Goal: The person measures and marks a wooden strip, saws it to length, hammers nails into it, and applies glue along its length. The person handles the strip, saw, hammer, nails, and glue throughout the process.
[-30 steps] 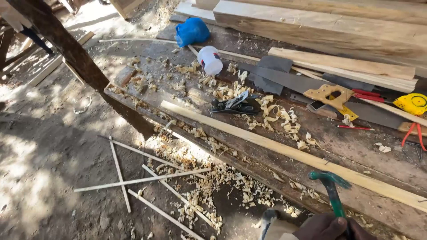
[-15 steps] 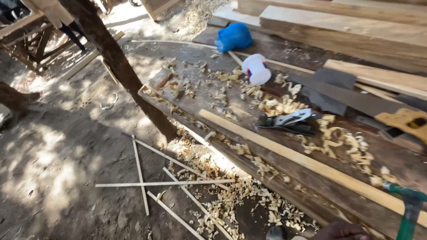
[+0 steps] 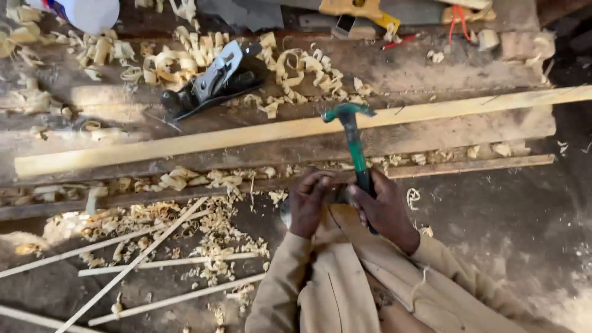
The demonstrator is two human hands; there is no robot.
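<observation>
Standing almost upright from the right hand (image 3: 385,209), the green-handled hammer (image 3: 353,139) points straight away from the person, its head over the long pale wood strip (image 3: 296,131) that runs crosswise just beyond both hands. Its handle is clenched in the right fist. The left hand (image 3: 307,202), fingers curled, touches the right hand; whether it holds anything is hidden.

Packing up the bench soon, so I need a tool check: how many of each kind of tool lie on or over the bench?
Hammer, held in the right hand: 1
Hand plane: 1
Yellow tool, partly cut off at the top edge: 1
Total: 3
</observation>
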